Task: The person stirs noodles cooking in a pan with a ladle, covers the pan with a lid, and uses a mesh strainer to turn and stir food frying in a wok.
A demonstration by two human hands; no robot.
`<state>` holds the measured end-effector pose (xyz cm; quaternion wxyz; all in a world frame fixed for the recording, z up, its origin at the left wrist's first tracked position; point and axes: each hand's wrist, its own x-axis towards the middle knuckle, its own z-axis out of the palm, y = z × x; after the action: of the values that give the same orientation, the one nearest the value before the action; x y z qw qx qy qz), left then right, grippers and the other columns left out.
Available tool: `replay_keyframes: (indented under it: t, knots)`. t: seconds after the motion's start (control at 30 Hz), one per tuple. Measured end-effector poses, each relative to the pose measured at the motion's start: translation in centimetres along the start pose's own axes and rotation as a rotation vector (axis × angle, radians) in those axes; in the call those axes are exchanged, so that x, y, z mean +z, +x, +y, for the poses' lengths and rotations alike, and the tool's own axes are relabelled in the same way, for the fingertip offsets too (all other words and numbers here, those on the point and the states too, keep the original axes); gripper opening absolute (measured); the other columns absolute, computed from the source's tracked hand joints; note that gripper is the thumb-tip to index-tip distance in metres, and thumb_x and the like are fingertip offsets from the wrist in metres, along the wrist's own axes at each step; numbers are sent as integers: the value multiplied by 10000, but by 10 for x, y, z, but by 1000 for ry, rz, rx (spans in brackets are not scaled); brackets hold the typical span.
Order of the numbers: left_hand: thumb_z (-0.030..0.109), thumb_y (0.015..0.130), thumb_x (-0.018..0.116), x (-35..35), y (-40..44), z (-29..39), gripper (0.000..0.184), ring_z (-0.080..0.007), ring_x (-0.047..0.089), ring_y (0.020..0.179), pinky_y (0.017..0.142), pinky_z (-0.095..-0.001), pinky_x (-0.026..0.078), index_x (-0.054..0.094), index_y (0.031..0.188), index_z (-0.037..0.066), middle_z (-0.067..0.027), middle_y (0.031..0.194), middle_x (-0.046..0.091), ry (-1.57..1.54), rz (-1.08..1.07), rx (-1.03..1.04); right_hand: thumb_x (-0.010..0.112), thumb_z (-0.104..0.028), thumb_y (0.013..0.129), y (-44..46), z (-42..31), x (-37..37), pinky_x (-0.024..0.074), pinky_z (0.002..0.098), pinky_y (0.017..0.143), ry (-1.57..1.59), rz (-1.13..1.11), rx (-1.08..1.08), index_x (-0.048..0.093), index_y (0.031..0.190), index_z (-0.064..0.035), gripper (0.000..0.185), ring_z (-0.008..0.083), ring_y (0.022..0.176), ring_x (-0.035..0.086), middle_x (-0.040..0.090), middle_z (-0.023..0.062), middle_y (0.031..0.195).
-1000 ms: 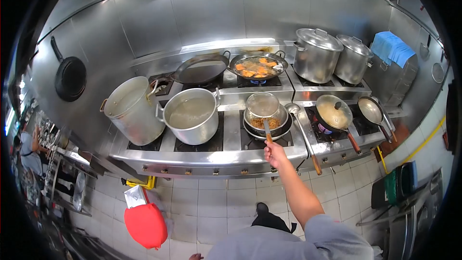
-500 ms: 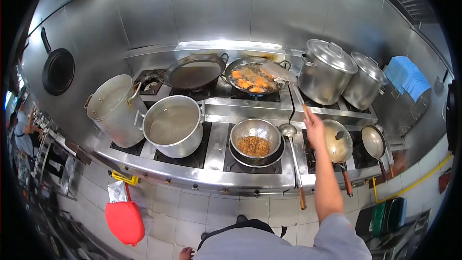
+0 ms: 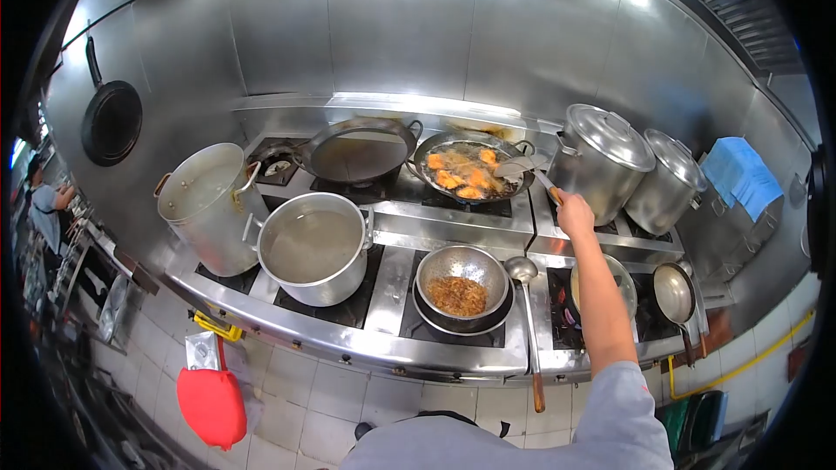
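My right hand (image 3: 575, 213) is closed round the wooden handle of a wire skimmer (image 3: 515, 167). The skimmer's head lies over the right side of a black wok (image 3: 427, 150), where orange pieces (image 3: 476, 177) sit in bubbling oil. Nearer to me, a perforated metal bowl (image 3: 435, 270) holds brown fried bits (image 3: 456, 295) and rests in a dark pan. To its right lies a long ladle (image 3: 522, 270) with a wooden handle. My left hand is out of the frame.
Two large open pots (image 3: 218, 209) (image 3: 313, 248) stand on the left. Two lidded pots (image 3: 601, 157) (image 3: 666, 183) flank the wok's right. A dark wok (image 3: 361, 157) is behind. Small pans (image 3: 673, 294) sit front right. A red stool (image 3: 212, 409) stands on the floor, and a person (image 3: 48, 200) is far left.
The skimmer has gone from above the perforated bowl up and right to the oil wok, held in my right hand throughout. My left hand has dropped out of view.
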<state>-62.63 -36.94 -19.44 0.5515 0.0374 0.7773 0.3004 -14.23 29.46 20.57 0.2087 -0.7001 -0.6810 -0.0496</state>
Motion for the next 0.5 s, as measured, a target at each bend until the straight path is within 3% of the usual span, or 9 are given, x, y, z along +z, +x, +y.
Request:
replay_keyframes:
  t: [0.23, 0.5]
  knots:
    - [406, 894, 484, 5, 8, 43, 457, -234, 571, 859, 646, -356, 479, 492, 1231, 98, -106, 1067, 612, -84, 30, 100, 513, -78, 791, 26, -26, 28, 465, 447, 842, 27, 23, -26, 591, 1182, -192, 415, 337, 992, 579, 606, 168, 1023]
    - [391, 905, 478, -9, 5, 31, 458, -248, 587, 877, 647, -371, 497, 481, 1244, 83, -113, 1058, 613, 7, 31, -4, 539, -102, 782, 29, -45, 32, 461, 452, 857, 147, -9, -24, 588, 1187, -221, 425, 348, 1008, 578, 624, 163, 1059]
